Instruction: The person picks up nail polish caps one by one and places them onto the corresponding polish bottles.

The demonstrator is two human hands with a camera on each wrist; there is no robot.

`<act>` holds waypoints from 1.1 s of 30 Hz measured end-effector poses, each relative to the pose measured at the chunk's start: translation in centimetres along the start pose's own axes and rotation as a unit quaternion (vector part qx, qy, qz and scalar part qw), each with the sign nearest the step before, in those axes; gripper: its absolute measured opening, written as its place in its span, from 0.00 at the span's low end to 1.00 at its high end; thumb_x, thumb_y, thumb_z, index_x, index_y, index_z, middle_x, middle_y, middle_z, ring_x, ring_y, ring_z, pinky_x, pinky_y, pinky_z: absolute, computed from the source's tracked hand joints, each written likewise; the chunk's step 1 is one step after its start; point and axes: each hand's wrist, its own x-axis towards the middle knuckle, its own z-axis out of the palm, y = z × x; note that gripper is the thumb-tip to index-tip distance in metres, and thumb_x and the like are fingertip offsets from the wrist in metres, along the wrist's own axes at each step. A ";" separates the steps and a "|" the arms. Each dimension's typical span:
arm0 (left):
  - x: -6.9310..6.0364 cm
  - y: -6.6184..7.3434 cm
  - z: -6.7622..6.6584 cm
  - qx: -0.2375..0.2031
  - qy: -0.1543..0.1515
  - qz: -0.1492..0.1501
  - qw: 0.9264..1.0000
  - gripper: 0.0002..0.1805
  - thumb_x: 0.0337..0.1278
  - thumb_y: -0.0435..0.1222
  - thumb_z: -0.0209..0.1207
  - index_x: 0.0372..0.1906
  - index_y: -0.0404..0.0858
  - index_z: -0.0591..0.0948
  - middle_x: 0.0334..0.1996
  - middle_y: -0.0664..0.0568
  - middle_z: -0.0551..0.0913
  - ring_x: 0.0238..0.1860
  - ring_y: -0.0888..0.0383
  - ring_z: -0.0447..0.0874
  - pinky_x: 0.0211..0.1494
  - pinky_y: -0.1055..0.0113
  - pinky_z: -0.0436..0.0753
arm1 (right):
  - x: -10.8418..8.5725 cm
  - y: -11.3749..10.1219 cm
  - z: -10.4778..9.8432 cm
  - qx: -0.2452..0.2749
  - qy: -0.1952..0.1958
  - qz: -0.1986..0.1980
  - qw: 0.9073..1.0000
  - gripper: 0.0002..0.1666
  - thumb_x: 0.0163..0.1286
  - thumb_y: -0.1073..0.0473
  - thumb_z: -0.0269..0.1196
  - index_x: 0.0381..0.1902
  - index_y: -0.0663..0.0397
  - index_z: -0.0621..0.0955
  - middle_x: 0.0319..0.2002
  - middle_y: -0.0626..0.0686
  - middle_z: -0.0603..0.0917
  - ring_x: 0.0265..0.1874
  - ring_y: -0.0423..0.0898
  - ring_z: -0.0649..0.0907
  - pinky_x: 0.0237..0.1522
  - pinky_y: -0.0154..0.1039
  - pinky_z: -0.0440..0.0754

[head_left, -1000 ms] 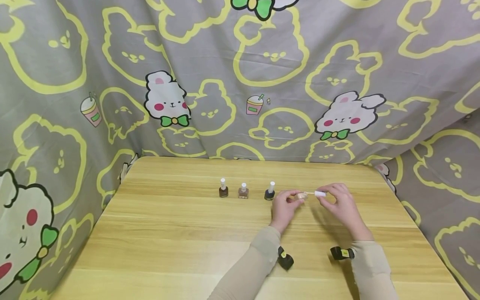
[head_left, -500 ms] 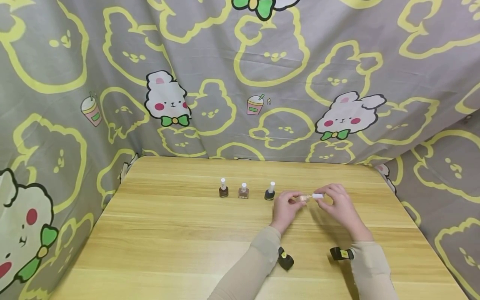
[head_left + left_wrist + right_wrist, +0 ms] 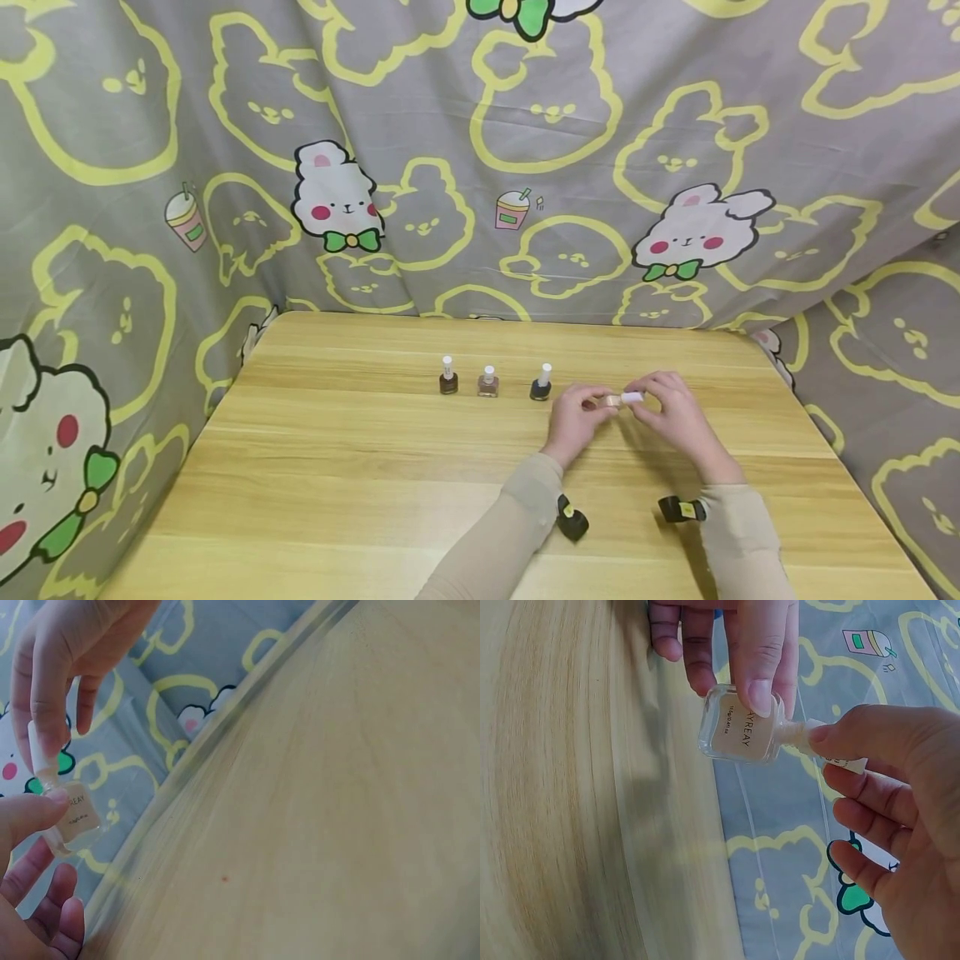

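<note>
Between thumb and fingers my left hand [image 3: 573, 421] pinches a small square glass bottle of pale beige nail polish [image 3: 731, 735], tipped on its side above the table. With its thumb and fingertips my right hand [image 3: 681, 418] grips the white nail polish cap [image 3: 632, 397]. In the right wrist view the cap sits at the bottle's neck [image 3: 789, 733]; whether it is fully seated I cannot tell. The remaining fingers of my right hand are loosely bent behind the cap. The left wrist view shows both hands meeting at the bottle, its printed label facing the camera.
Three more nail polish bottles stand upright in a row left of my hands: a dark brown one [image 3: 448, 382], a mauve-brown one [image 3: 487, 385] and a black one [image 3: 541, 387]. They rest on the wooden table [image 3: 360, 467]. A patterned grey curtain [image 3: 442, 108] hangs behind it.
The cap in my right hand has moved left and slightly down to the bottle's neck. Its brush, visible a second ago, has gone into the bottle. The other bottles stay put.
</note>
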 end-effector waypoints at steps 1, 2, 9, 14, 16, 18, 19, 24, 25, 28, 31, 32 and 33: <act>0.0 0.0 0.0 -0.001 -0.002 0.000 1.000 0.15 0.47 0.38 0.72 0.44 0.45 0.88 0.44 0.52 0.86 0.35 0.67 0.81 0.41 0.80 0.77 | 0.0 0.0 0.0 0.001 -0.003 0.002 1.000 0.15 0.48 0.72 0.73 0.35 0.57 0.84 0.37 0.55 0.85 0.42 0.54 0.78 0.46 0.55 0.75; 0.0 0.0 0.0 0.000 -0.004 0.001 1.000 0.15 0.47 0.38 0.72 0.44 0.46 0.88 0.44 0.52 0.86 0.35 0.67 0.82 0.42 0.80 0.77 | 0.0 0.0 0.1 0.001 -0.006 0.003 1.000 0.15 0.48 0.72 0.73 0.35 0.57 0.84 0.37 0.55 0.85 0.42 0.54 0.78 0.46 0.55 0.75; 0.0 0.0 0.0 0.008 -0.012 0.009 1.000 0.15 0.48 0.38 0.71 0.44 0.46 0.88 0.45 0.53 0.87 0.36 0.64 0.83 0.42 0.80 0.77 | -0.1 0.1 0.3 -0.001 -0.023 0.007 1.000 0.13 0.50 0.72 0.72 0.35 0.57 0.84 0.37 0.55 0.85 0.42 0.54 0.78 0.45 0.55 0.76; 0.0 0.0 0.0 0.007 -0.011 0.008 1.000 0.15 0.47 0.38 0.72 0.44 0.46 0.88 0.44 0.53 0.87 0.36 0.66 0.82 0.42 0.81 0.77 | -0.1 0.2 0.4 -0.002 -0.027 0.009 1.000 0.12 0.51 0.71 0.72 0.35 0.57 0.84 0.37 0.56 0.85 0.42 0.55 0.78 0.45 0.55 0.76; 0.0 0.0 0.0 0.006 -0.010 0.006 1.000 0.15 0.47 0.38 0.72 0.44 0.46 0.88 0.44 0.53 0.87 0.35 0.67 0.82 0.42 0.80 0.77 | -0.1 0.2 0.5 -0.001 -0.028 0.009 1.000 0.12 0.52 0.71 0.72 0.35 0.58 0.84 0.37 0.56 0.85 0.42 0.55 0.78 0.45 0.55 0.76; 0.0 0.0 -0.1 0.004 -0.008 0.005 1.000 0.15 0.47 0.38 0.72 0.44 0.45 0.88 0.44 0.52 0.87 0.35 0.67 0.81 0.42 0.80 0.77 | 0.0 0.2 0.6 0.000 -0.029 0.009 1.000 0.13 0.52 0.71 0.72 0.36 0.58 0.84 0.38 0.56 0.85 0.42 0.56 0.78 0.45 0.56 0.76; 0.0 0.0 -0.1 0.003 -0.007 0.003 1.000 0.15 0.47 0.38 0.72 0.44 0.45 0.88 0.44 0.52 0.86 0.35 0.67 0.81 0.41 0.80 0.77 | 0.0 0.2 0.6 0.001 -0.027 0.008 1.000 0.14 0.52 0.71 0.72 0.37 0.58 0.84 0.38 0.57 0.85 0.42 0.56 0.78 0.45 0.56 0.76; -0.1 0.1 -0.1 -0.012 0.009 -0.019 1.000 0.14 0.48 0.38 0.71 0.43 0.47 0.88 0.44 0.54 0.87 0.35 0.68 0.79 0.41 0.79 0.77 | 0.2 0.3 0.6 0.023 -0.015 0.011 1.000 0.28 0.51 0.71 0.73 0.52 0.61 0.79 0.39 0.58 0.84 0.43 0.54 0.78 0.46 0.53 0.75; -0.1 0.1 -0.1 -0.016 0.016 -0.025 0.999 0.14 0.48 0.38 0.71 0.43 0.48 0.88 0.43 0.55 0.87 0.34 0.68 0.78 0.40 0.79 0.76 | 0.2 0.3 0.6 0.031 -0.010 0.014 0.999 0.31 0.51 0.71 0.73 0.55 0.62 0.78 0.40 0.58 0.83 0.43 0.54 0.78 0.46 0.52 0.74; -0.2 0.0 -0.2 -0.028 0.036 -0.043 0.998 0.14 0.47 0.38 0.72 0.42 0.49 0.88 0.42 0.56 0.87 0.33 0.70 0.76 0.38 0.77 0.76 | 0.2 0.6 0.6 0.062 0.001 0.030 0.998 0.34 0.52 0.71 0.72 0.59 0.62 0.75 0.44 0.61 0.83 0.46 0.52 0.77 0.47 0.48 0.74; -0.1 0.0 -0.3 -0.028 0.049 -0.057 0.997 0.14 0.46 0.38 0.72 0.42 0.50 0.88 0.42 0.57 0.87 0.32 0.71 0.75 0.36 0.76 0.75 | 0.1 0.8 0.6 0.093 0.006 0.056 0.994 0.33 0.55 0.69 0.71 0.60 0.61 0.75 0.47 0.62 0.82 0.48 0.44 0.76 0.48 0.44 0.75; -0.1 0.0 -0.4 -0.026 0.052 -0.062 0.996 0.14 0.47 0.39 0.72 0.42 0.51 0.88 0.42 0.57 0.87 0.32 0.71 0.75 0.36 0.76 0.75 | 0.0 0.9 0.7 0.103 0.007 0.065 0.993 0.32 0.56 0.68 0.71 0.60 0.60 0.75 0.48 0.62 0.82 0.48 0.40 0.76 0.49 0.42 0.75; -0.1 0.0 -0.4 -0.023 0.053 -0.067 0.996 0.14 0.47 0.39 0.72 0.42 0.51 0.88 0.43 0.58 0.87 0.33 0.71 0.75 0.36 0.75 0.75 | 0.0 1.0 0.7 0.113 0.009 0.074 0.991 0.32 0.57 0.68 0.70 0.60 0.60 0.75 0.49 0.62 0.82 0.49 0.36 0.76 0.49 0.40 0.76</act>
